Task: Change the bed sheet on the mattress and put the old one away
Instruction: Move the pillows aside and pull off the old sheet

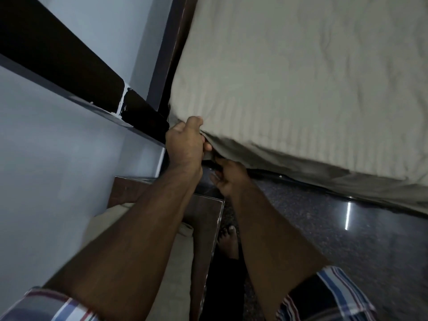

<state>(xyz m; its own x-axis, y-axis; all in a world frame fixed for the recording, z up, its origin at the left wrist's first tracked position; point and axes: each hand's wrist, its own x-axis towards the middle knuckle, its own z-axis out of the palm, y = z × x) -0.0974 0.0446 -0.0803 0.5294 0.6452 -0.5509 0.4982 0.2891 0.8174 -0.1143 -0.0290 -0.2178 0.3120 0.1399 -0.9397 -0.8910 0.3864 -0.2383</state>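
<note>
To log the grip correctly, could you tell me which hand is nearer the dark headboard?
Left. The left hand grips the sheet corner right beside the headboard; the right hand sits lower, under the sheet's edge.

We see a dim, bluish indoor scene, soft with motion blur on the sheet (301, 77) and hands, a thin bright glint on the glossy floor (347, 228), deep shadow under the bed edge, and wide-angle bending at the borders.
</note>
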